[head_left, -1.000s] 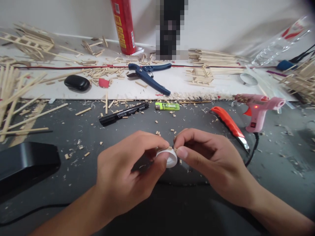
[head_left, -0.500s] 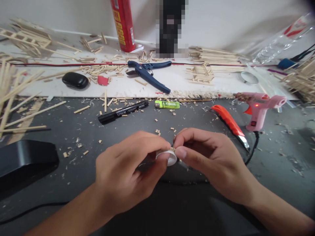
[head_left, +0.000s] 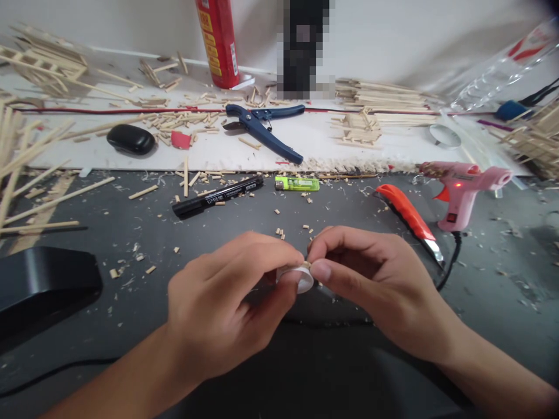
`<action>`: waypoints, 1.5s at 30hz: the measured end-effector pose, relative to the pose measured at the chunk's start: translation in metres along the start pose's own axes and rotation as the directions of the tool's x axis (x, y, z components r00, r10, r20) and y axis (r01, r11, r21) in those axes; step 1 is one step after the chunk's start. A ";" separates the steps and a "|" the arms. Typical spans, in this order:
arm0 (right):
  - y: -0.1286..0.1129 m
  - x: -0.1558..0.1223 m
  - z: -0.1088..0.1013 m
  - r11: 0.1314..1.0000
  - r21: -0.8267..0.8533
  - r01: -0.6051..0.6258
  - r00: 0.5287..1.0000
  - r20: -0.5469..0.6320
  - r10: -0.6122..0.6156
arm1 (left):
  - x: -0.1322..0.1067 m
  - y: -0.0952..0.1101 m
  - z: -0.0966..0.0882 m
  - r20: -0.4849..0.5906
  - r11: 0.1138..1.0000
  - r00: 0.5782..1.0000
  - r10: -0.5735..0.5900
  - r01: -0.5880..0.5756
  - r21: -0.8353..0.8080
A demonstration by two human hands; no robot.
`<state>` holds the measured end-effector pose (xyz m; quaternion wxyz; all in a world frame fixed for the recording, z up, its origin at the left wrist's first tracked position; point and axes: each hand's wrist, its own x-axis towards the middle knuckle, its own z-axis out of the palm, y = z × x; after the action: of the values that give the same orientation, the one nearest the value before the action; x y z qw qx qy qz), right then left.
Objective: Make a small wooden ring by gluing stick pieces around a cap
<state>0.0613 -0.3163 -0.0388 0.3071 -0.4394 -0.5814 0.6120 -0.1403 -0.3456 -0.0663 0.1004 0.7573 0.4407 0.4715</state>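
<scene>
White ring [head_left: 307,283], smooth, curved | left fingers [head_left: 279,251] pinch it | right fingers [head_left: 324,270] pinch wooden chip [head_left: 307,264]

- A white ring [head_left: 306,283] is filling the gap between left hand [head_left: 227,291] and right hand [head_left: 375,282].
- An orange knife [head_left: 404,214] and pink glue gun [head_left: 463,189] are blocking the right hand's forward-right side.
- A black marker [head_left: 218,198] is lying across the left hand's way ahead.
- Between green lighter [head_left: 297,184] and knife, a lane is running forward.

You can read "PERMANENT" on the black marker [head_left: 217,198] before you; print on the red canister [head_left: 220,49] and clear bottle [head_left: 489,78] is too unclear to make out.
</scene>
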 end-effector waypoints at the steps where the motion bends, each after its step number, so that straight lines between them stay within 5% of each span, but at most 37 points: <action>1: 0.000 0.000 0.000 1.000 -0.001 0.000 1.000 0.001 0.000 | 0.000 0.000 0.000 0.005 1.000 1.000 -0.008 0.008 0.004; 24: 0.000 0.002 0.002 0.999 -0.007 -0.040 0.999 -0.017 0.040 | 0.001 -0.005 -0.001 0.049 1.000 0.999 -0.003 0.003 0.016; 32: 0.003 0.002 -0.004 0.994 -0.079 0.078 0.992 -0.089 -0.085 | 0.004 0.001 -0.004 0.014 0.989 0.997 -0.080 0.078 0.127; 45: 0.004 0.001 -0.004 0.988 -0.121 0.097 0.994 -0.042 -0.103 | 0.005 -0.001 -0.004 0.009 0.999 0.999 -0.037 0.037 -0.023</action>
<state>0.0651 -0.3147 -0.0424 0.3247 -0.4421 -0.6306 0.5491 -0.1431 -0.3424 -0.0620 0.1199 0.7497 0.4486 0.4715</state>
